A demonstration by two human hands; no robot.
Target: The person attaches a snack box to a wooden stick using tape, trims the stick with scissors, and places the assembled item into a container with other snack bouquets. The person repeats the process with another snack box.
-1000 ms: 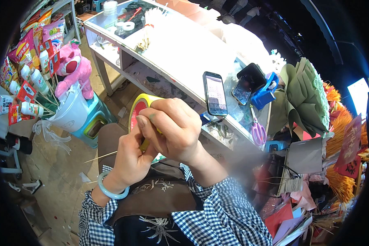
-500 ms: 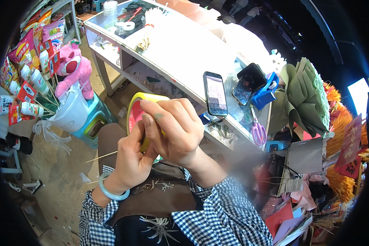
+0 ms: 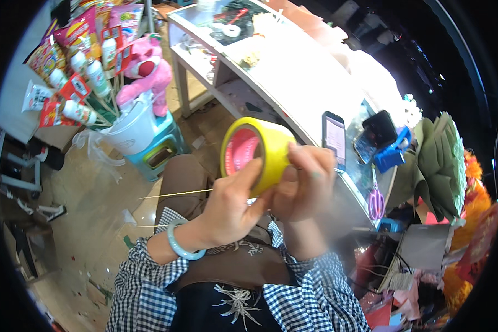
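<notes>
Roll (image 3: 276,152), broad and yellow with a pink inner core, most likely tape, stands out in the middle of the head view, held up above the person's lap. The bare hands are bunched together in front of it in the earlier pictures, hiding much of it; now they sit lower and to its right, so the ring and its open centre show almost whole — probably a sign that the work has shifted to handling the roll itself

The left hand (image 3: 232,205), wearing a pale bracelet (image 3: 183,243) at the wrist, is mostly closed, a finger lying against the near rim of the roll. A thin stick (image 3: 174,194) runs out leftward from behind this hand; whether the fingers grip it cannot be told. The right hand (image 3: 307,180), blurred, is half curled against the roll's right side, close beside the left fingertips; anything inside its grasp is hidden.

The surroundings sit differently too, so the head has likely turned: the white-topped table (image 3: 310,83), its phone (image 3: 334,135) and purple scissors (image 3: 376,205) are further right — the pink plush toy (image 3: 156,77), upper left, also shifts rightward
</notes>
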